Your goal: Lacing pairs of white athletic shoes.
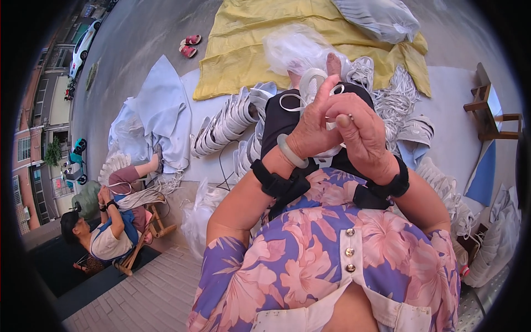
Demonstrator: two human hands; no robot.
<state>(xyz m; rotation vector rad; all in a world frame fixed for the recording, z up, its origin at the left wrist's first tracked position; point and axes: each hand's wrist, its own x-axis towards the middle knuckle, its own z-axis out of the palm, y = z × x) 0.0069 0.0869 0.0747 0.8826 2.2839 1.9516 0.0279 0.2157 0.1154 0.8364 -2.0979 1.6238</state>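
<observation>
Both hands meet over my lap, close above a white shoe (313, 83) with a loose loop of white shoelace (289, 103) standing out at its left. My left hand (311, 124) has a finger stretched out towards the far side; its other fingers are partly hidden behind the right. My right hand (362, 130) is closed, thumb pressed to the fingers, with a tiny dark-tipped thing showing at the pinch, too small to name. The hands overlap and cover part of the shoe.
Stacked white shoe uppers (224, 124) lie left of my legs, and a heap of white laces (399, 94) lies right. A yellow sheet (232, 50) spreads ahead. A wooden stool (487, 108) stands at far right. Another person (113, 232) sits at left, hands together.
</observation>
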